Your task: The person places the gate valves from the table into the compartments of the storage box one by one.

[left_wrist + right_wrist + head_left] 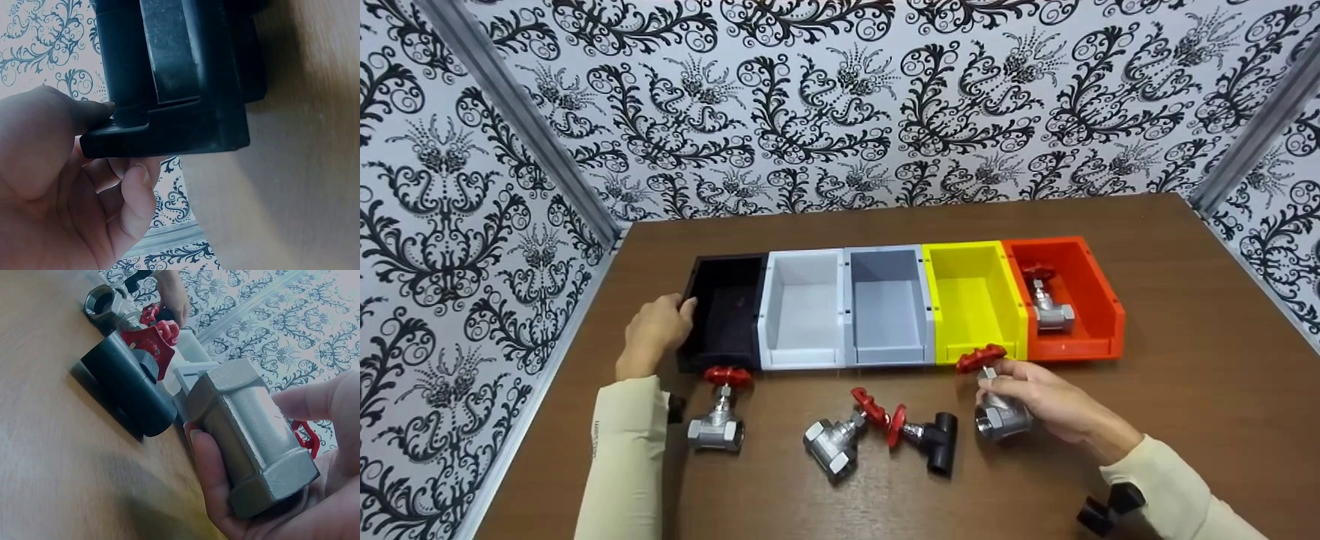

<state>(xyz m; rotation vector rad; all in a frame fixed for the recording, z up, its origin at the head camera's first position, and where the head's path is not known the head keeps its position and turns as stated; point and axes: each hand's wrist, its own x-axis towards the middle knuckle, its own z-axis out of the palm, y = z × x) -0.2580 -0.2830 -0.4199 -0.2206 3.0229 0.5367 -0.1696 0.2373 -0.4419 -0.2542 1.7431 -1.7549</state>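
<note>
My left hand (658, 330) grips the left wall of the black bin (684, 351); in the left wrist view the thumb lies over the rim and the fingers curl outside. My right hand (1054, 401) holds a metal gate valve (1002, 417) with a red handwheel, in front of the yellow bin (971, 300). Its silver body (253, 433) fills the middle of the right wrist view. On the table lie two similar metal valves, one (717, 431) by the black bin and one (832, 448) nearer the middle. Beside the latter is a black-bodied valve (939, 442) with a red handwheel.
A white bin (802, 358) and a grey bin (889, 354) stand between the black and yellow ones. At the row's right end, the orange-red bin (1099, 300) contains another metal valve (1051, 311). Patterned walls (855, 112) enclose the brown table (1192, 315) behind and at the sides.
</note>
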